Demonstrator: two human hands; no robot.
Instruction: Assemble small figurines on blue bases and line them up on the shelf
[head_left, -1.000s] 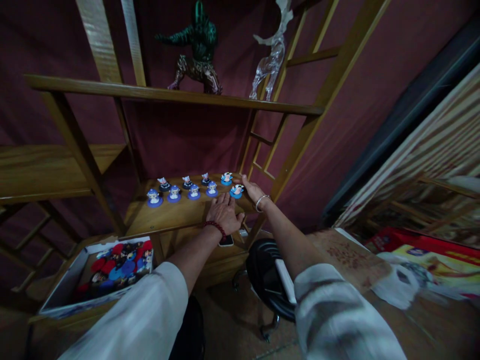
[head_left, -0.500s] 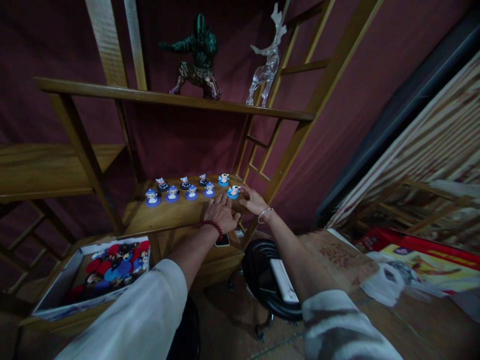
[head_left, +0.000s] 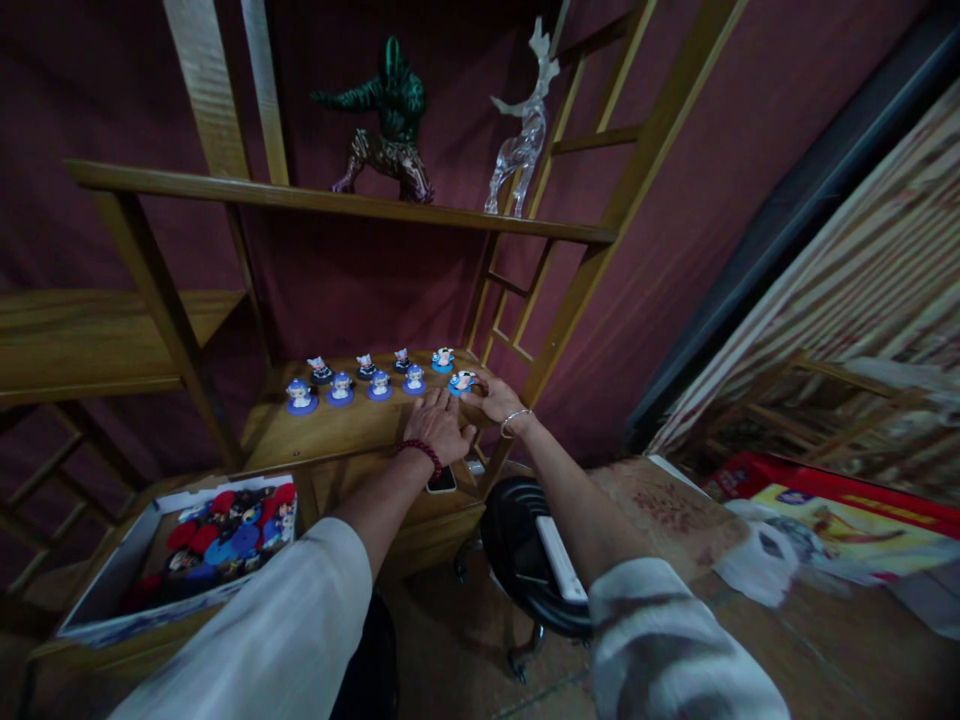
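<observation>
On the lower wooden shelf (head_left: 300,435) stand two rows of small figurines. The front row has several purple-based ones, such as the purple figurine (head_left: 302,397), and a blue-based figurine (head_left: 462,382) at its right end. My right hand (head_left: 496,400) has its thumb and fingers at the right side of that blue-based figurine, gripping its edge. My left hand (head_left: 441,430) lies palm down at the shelf's front edge, fingers stretched out and holding nothing. Behind are black-based figurines, such as the black figurine (head_left: 365,367), and another blue-based figurine (head_left: 442,360).
A white box (head_left: 82,605) of mixed figurines stands low on the left. Above, a dark crouching statue (head_left: 394,115) and a clear deer statue (head_left: 520,140) stand on the upper shelf (head_left: 300,200). A phone (head_left: 442,482) lies below my left wrist. A black stool (head_left: 517,575) holds a white box.
The view has shifted slightly. My right hand has closed in a little on the blue-based figurine, its thumb now nearer the base. My left hand stays flat on the shelf.
</observation>
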